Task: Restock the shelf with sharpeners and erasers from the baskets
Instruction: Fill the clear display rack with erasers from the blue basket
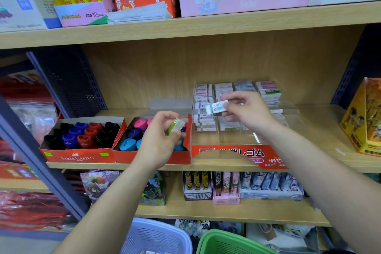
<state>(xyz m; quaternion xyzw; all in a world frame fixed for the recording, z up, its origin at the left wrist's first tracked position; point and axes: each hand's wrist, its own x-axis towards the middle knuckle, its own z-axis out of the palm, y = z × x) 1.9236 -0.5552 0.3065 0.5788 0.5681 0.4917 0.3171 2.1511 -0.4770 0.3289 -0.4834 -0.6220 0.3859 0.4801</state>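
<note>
right hand [247, 109]: white eraser [216, 107] w/ green print is pinched btwn thumb & fingertips, held just in front of the eraser stacks [206, 93] inside the clear display case [237, 138]
left hand [158, 140]: fingers are curled round a 2nd eraser [176, 126] w/ a green sleeve, held over the red box of sharpeners [132, 144], just left of the case
stock so far: rear rows are stacked, front of the case looks bare, so prob plenty left to do
step in hand (guess): white eraser to be set onto a stack
done well: eraser should be turned flat, label up, lined up w/ the ones under it, same colour column if poss. It's to be lowered, not dropped, and let go only once seated
watch out: case walls are see-through, easily clipped by knuckles
baskets: pale basket [165, 233] & green basket [222, 239] are seen at the bottom, below the shelf [321, 150]. Contents can't be made out
</note>
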